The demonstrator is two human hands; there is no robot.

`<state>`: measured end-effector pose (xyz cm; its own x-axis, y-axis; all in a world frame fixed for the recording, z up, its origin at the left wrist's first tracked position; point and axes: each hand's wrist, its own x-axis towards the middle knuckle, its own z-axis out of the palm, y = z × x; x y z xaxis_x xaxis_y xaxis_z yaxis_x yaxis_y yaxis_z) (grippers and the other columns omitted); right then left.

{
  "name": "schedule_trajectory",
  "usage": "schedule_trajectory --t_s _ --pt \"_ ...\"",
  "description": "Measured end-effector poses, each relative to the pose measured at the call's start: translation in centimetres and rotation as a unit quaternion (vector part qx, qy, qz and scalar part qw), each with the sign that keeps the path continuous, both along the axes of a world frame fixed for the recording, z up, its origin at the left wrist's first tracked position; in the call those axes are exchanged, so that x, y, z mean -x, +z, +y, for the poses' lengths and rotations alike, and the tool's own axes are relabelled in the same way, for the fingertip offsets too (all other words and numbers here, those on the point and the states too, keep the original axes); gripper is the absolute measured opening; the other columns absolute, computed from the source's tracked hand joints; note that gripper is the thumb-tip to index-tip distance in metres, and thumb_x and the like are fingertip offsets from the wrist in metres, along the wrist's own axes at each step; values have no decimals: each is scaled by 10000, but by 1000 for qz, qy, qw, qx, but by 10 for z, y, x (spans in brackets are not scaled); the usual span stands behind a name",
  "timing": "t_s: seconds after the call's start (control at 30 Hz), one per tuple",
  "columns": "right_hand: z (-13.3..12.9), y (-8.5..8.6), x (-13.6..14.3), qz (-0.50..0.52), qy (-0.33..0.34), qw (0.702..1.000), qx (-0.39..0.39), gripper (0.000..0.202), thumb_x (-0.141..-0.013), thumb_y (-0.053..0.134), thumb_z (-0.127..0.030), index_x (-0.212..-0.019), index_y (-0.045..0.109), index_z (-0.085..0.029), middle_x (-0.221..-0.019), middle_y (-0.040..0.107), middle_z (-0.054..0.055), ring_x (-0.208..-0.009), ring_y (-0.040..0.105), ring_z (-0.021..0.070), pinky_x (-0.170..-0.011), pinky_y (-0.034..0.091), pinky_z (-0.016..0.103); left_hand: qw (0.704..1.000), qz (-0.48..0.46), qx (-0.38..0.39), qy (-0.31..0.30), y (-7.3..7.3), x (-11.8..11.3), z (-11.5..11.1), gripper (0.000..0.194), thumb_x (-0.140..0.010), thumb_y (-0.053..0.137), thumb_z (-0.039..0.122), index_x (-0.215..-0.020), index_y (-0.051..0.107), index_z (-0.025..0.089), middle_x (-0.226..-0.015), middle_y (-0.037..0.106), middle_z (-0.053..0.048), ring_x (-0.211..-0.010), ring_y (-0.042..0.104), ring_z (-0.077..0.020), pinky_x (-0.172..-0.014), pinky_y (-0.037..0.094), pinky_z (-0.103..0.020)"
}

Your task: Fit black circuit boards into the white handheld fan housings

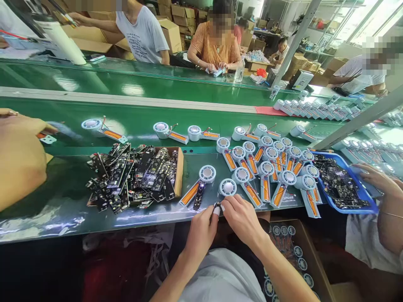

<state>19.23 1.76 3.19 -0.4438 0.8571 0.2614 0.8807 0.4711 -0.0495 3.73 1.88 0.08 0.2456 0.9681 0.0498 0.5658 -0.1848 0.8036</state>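
My left hand (203, 228) and my right hand (241, 218) meet at the table's front edge, fingers closed around a pale blue handheld fan (227, 187). Its round head shows above my fingertips, while its handle is hidden by my hands. A small dark piece (217, 204) shows between the fingertips; I cannot tell its kind. A white cover sits on one left fingertip. Just to the left lies another fan (207, 173) with an orange strip in its open handle, and a black circuit board (199, 195) rests against it.
Circuit boards (119, 172) heap over a cardboard box (178, 172) at left. Several open fans (266, 167) crowd the right, beside a blue tray (362, 208) of boards. More fans lie on the green belt (135, 113). Co-workers' arms (22, 155) reach in from both sides.
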Motion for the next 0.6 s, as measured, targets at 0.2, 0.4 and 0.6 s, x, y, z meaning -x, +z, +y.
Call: schedule_trajectory --t_s 0.2,0.4,0.6 --pt "1 1 0 -10 11 1000 1 204 -995 521 -105 -822 593 -185 -832 632 51 -735 552 201 -613 440 315 998 40 -46 -12 -3 -1 -1 295 -980 340 241 -742 514 235 -629 662 -24 -548 642 -210 -534 400 -288" --pt "3 1 -4 65 7 997 35 196 -1006 478 -110 -906 628 -184 -894 683 71 -782 603 208 -666 490 308 988 87 -109 -68 0 8 2 249 -953 348 129 -885 574 208 -780 707 -59 -679 699 -238 -575 436 -297" --pt "10 1 -19 188 27 976 105 258 -1016 429 -127 -1153 636 -197 -1009 713 82 -896 654 216 -758 537 319 990 43 -63 -123 5 21 14 256 -979 365 158 -864 587 212 -781 696 -39 -688 678 -203 -603 441 -270"
